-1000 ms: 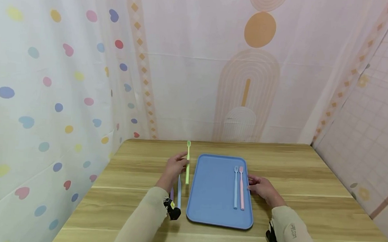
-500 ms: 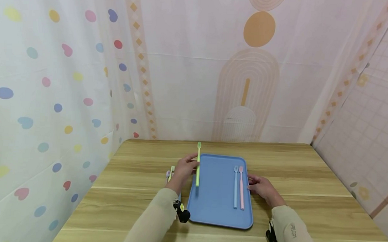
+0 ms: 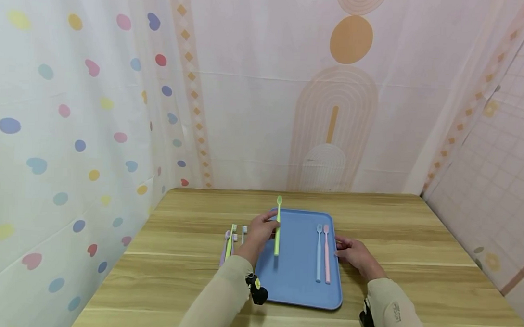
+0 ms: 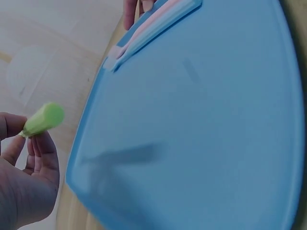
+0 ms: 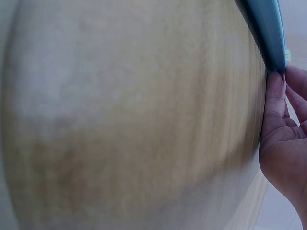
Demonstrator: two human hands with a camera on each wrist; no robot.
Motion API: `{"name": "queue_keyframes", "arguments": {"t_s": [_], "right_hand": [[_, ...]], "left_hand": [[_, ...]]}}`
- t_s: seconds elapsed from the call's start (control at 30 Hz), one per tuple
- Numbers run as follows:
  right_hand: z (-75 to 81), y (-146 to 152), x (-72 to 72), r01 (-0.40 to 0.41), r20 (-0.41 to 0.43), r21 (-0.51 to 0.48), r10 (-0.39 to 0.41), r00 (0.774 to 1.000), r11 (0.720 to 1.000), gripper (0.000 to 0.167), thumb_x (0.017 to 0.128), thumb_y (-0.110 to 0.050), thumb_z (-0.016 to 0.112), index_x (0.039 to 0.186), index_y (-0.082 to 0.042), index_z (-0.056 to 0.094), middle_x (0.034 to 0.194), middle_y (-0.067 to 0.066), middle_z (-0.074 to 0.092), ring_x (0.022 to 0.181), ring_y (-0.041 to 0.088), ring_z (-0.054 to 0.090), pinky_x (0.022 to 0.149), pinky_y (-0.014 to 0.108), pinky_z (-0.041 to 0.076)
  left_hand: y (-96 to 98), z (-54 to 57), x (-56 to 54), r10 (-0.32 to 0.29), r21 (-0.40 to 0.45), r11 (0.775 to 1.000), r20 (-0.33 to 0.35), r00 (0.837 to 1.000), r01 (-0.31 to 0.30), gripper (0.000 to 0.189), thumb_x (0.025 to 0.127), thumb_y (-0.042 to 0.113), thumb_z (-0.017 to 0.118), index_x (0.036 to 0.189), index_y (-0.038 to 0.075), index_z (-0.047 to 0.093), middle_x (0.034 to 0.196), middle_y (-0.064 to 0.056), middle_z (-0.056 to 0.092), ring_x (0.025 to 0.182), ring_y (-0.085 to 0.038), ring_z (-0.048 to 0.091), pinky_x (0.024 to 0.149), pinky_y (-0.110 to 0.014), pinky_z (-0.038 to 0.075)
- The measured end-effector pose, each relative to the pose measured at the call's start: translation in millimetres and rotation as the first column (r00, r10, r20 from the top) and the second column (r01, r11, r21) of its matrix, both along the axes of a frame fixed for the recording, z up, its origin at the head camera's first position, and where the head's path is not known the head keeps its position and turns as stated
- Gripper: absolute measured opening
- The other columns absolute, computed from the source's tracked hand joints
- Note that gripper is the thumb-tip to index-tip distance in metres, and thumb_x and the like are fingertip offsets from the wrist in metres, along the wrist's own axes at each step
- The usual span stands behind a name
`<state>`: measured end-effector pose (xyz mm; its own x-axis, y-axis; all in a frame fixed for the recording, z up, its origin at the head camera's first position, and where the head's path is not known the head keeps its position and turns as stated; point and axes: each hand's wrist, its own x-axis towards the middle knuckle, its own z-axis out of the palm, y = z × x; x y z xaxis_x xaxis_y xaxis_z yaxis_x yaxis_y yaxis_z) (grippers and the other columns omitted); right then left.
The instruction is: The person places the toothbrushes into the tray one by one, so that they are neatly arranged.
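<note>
My left hand (image 3: 258, 234) pinches a green toothbrush (image 3: 277, 242) between thumb and fingers, head pointing away, above the left part of the blue tray (image 3: 290, 288). In the left wrist view the end of the green handle (image 4: 47, 118) juts out from the fingertips, and its shadow falls on the tray. A light blue toothbrush (image 3: 319, 257) and a pink toothbrush (image 3: 327, 257) lie side by side on the tray's right side. At the right edge, my right hand (image 3: 356, 256) grips the tray rim, as the right wrist view confirms with the tray edge (image 5: 268, 38) between thumb and fingers.
Left of the tray, several more toothbrushes lie on the wooden table (image 3: 176, 266), among them a purple one (image 3: 224, 249) and a green one (image 3: 230, 242). The left forearm partly hides them. A patterned curtain (image 3: 255, 110) hangs behind the table.
The left hand has carried the green toothbrush rightward from beside the tray to over it, uncovering the toothbrush heads on the left. My right hand stays at the tray's edge.
</note>
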<state>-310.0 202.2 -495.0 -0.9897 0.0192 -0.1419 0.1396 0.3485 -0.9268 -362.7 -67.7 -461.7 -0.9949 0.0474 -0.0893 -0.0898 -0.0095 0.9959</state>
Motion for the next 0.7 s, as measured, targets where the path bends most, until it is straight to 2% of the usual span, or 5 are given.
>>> {"name": "queue_keyframes", "arguments": {"t_s": [0.23, 0.47, 0.7], "right_hand": [[-0.3, -0.3, 0.9, -0.004, -0.012, 0.004, 0.005, 1.0, 1.0, 0.054, 0.088, 0.009, 0.062, 0.14, 0.012, 0.047, 0.116, 0.023, 0.058, 0.104, 0.029, 0.056, 0.088, 0.04, 0.054], [-1.1, 0.2, 0.8, -0.003, -0.021, -0.001, 0.003, 1.0, 1.0, 0.054, 0.087, 0.009, 0.062, 0.139, 0.013, 0.047, 0.113, 0.022, 0.059, 0.101, 0.027, 0.057, 0.086, 0.038, 0.055], [-0.4, -0.2, 0.5, 0.004, -0.011, 0.013, -0.004, 1.0, 1.0, 0.054, 0.088, 0.008, 0.063, 0.14, 0.01, 0.048, 0.115, 0.022, 0.059, 0.103, 0.029, 0.056, 0.087, 0.038, 0.054]], "left_hand": [[11.3, -3.9, 5.6, -0.037, -0.018, 0.999, -0.014, 0.999, 0.036, 0.044, 0.092, 0.0, 0.059, 0.136, -0.002, 0.057, 0.093, -0.008, 0.061, 0.07, -0.013, 0.056, 0.066, -0.026, 0.05], [19.9, -6.6, 12.5, -0.074, -0.044, 0.996, -0.005, 0.997, 0.073, 0.043, 0.093, 0.001, 0.06, 0.136, 0.0, 0.058, 0.1, -0.013, 0.064, 0.076, -0.017, 0.06, 0.068, -0.03, 0.052], [31.0, -11.5, 18.5, -0.095, -0.082, 0.992, -0.008, 0.995, 0.094, 0.042, 0.094, 0.004, 0.062, 0.135, 0.001, 0.059, 0.099, -0.012, 0.065, 0.078, -0.017, 0.062, 0.071, -0.033, 0.055]]}}
